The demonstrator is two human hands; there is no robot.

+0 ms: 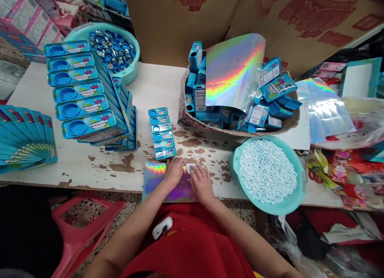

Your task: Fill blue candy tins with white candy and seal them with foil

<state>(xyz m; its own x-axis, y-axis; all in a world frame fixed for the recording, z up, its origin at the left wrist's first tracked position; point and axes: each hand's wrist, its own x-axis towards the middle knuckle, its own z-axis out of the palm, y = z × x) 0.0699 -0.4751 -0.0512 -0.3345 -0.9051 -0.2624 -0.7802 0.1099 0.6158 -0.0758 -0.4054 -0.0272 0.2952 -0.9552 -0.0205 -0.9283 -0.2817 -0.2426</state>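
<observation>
A shiny rainbow holographic sheet (154,186) lies at the table's front edge, close to my body. My left hand (175,172) rests on its far edge, with bent fingers closed at the sheet. Beside it, my right hand (202,184) has its fingers closed at the sheet's far right part. A small white patch (190,167) shows between the two hands; whether it is the sheet's underside or a separate paper I cannot tell. Just beyond my left hand stands a short row of small blue candy boxes (162,135) with round holes in their tops.
Stacked blue boxes (85,96) rise at the left, before a teal basin (136,56) of blue and silver caps. Behind my hands, a cardboard tray (183,120) holds blue boxes under another holographic sheet (234,70). A teal tub of white candies (267,172) overhangs the front edge.
</observation>
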